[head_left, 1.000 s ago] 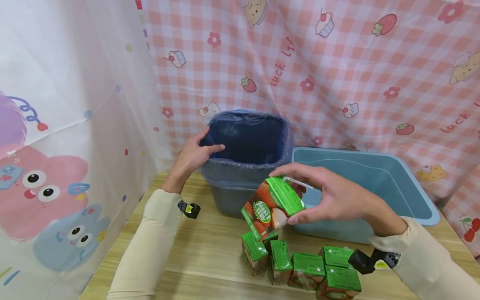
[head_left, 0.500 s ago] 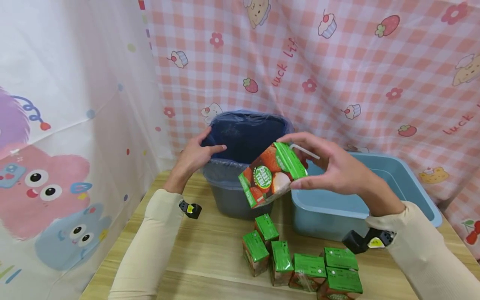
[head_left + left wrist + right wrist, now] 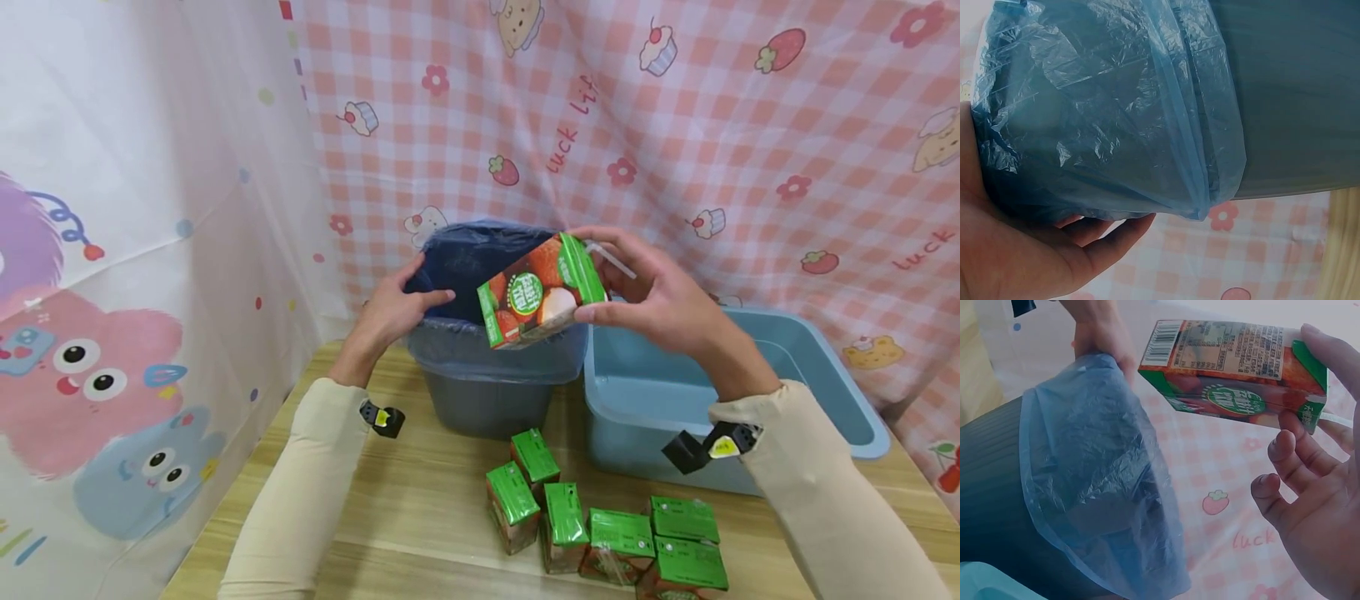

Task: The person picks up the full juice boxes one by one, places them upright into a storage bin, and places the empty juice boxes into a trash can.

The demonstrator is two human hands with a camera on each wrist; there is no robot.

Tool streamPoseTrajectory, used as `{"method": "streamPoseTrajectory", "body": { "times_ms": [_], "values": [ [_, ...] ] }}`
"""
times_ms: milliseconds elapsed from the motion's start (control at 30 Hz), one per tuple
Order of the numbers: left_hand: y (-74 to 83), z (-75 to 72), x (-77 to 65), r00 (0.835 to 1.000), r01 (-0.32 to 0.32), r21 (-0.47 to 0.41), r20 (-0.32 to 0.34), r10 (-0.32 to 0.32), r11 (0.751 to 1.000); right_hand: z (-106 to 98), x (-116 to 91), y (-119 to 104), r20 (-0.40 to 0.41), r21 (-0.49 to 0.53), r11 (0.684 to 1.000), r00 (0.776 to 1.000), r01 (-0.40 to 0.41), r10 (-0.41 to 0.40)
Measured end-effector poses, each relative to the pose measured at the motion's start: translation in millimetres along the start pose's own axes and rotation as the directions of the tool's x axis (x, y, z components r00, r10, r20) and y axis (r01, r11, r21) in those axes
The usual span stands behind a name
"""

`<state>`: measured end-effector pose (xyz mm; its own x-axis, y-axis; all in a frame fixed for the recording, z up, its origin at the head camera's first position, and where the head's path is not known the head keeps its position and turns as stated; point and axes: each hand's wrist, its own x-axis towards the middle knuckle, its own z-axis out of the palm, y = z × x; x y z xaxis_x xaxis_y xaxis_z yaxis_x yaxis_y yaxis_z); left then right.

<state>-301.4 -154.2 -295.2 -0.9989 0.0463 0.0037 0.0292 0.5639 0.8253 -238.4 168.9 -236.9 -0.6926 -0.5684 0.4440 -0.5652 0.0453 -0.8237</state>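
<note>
My right hand (image 3: pixel 660 300) pinches a juice box (image 3: pixel 536 292) by its green top end, a white straw (image 3: pixel 611 260) sticking out beside the fingers. The box is tilted over the near right rim of a grey trash bin (image 3: pixel 487 400), which is lined with a blue plastic bag (image 3: pixel 495 354). My left hand (image 3: pixel 393 308) holds the bin's left rim, thumb on the inside and fingers outside against the bag (image 3: pixel 1104 125). In the right wrist view, the juice box (image 3: pixel 1235 369) shows its barcode side, above the bagged rim. The bin's bottom is hidden.
Several more juice boxes (image 3: pixel 564 525) stand on the wooden table (image 3: pixel 397 517) in front of the bin. A light blue plastic tub (image 3: pixel 660 450) sits right of the bin. Behind hangs a pink checked curtain (image 3: pixel 450 142), with a white printed curtain (image 3: pixel 225 275) on the left.
My right hand has lifted the juice box from above the standing boxes up to the bin's opening, turning it more onto its side. The left hand has stayed on the rim.
</note>
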Motion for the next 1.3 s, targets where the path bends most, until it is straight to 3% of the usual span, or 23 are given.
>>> {"method": "streamPoseTrajectory", "body": {
  "times_ms": [200, 533, 867, 1300],
  "values": [
    [-0.7, -2.2, -0.7, 1.0, -0.004, -0.007, -0.003, 0.004, 1.0, 2.1, 14.0, 8.7, -0.057, 0.011, 0.996, 0.994, -0.091, 0.092],
    [-1.3, -1.7, -0.4, 1.0, -0.002, 0.004, -0.01, 0.002, 1.0, 6.3, 33.6, 29.6, -0.099, 0.043, 0.99, 0.985, -0.135, 0.138],
    [0.6, -0.7, -0.2, 1.0, 0.004, 0.003, -0.025, -0.004, 1.0, 15.9, 56.0, 46.9, -0.126, -0.004, 0.983, 0.975, -0.183, 0.181],
    [3.2, 3.5, 1.0, 0.998, 0.027, -0.046, -0.051, -0.029, 0.999, 25.5, 69.9, 67.2, -0.144, -0.152, 0.963, 0.969, -0.223, 0.201]
  ]
}}
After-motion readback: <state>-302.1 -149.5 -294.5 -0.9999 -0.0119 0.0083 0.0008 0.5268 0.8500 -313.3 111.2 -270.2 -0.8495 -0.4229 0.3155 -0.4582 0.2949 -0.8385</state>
